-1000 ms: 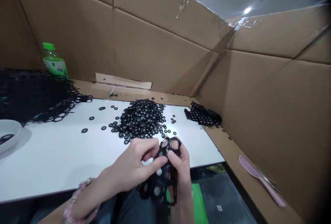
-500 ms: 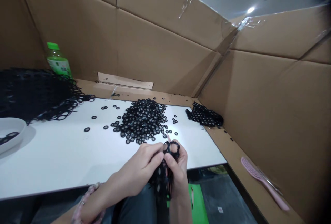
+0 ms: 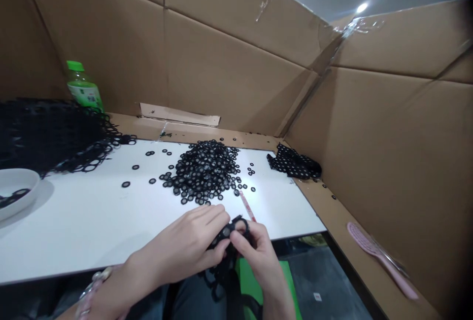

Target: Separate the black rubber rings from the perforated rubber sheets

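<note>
Rising beyond the fingers, two cardboard walls (image 3: 229,68) meet in a corner around one white table (image 3: 92,231). One tangled black mesh pile (image 3: 40,135) lies far to the fingers' left. One heap of small black discs (image 3: 207,169), too many to count, sits just beyond the fingers, with loose discs scattered around it. To the right beyond them is one folded dotted sheet (image 3: 293,162); farther right, nearer the person, one pink hairbrush (image 3: 391,273). Far left are one green-capped bottle (image 3: 84,93) and one white bowl (image 3: 27,206).

The left hand (image 3: 188,241) and right hand (image 3: 260,251) are close together, both clamped on one black dotted piece (image 3: 226,232). It spans between the fingers and dangles below them, past the table's near edge. The right thumb presses beside an open ring; the left thumb and fingers pinch the other side.

The left fingers and the piece itself hide some fingertips. One narrow red-marked strip (image 3: 247,205) lies just beyond the right fingers. The mesh pile covers the bottle's base.
</note>
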The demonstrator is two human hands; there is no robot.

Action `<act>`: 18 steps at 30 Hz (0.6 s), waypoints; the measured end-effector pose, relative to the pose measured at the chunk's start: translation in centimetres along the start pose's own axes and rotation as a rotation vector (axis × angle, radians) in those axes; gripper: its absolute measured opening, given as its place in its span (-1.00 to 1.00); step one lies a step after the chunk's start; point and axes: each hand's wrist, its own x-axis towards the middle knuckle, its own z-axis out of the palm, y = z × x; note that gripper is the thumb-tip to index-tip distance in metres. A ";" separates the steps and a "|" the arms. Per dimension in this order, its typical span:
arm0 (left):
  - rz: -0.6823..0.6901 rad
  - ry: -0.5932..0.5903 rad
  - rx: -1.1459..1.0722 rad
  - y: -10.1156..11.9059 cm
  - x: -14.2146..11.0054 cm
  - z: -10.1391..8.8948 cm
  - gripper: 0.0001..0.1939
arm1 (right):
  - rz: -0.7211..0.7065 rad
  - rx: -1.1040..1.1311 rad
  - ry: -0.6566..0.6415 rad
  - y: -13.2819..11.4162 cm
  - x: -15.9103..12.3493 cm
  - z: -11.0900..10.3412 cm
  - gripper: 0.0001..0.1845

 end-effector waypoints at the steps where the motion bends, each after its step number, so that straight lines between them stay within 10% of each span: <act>1: 0.011 0.008 -0.010 0.1 0.0 -0.1 -0.94 | 0.018 -0.009 0.009 0.2 -0.2 0.1 -0.76; 13: 0.065 0.402 0.119 1.0 -1.0 0.9 -0.82 | -0.046 -0.062 0.092 1.4 0.2 1.1 -0.59; 18: 0.264 0.453 0.068 1.7 -2.9 1.8 -0.78 | -0.034 0.156 0.326 2.2 0.9 1.6 -0.59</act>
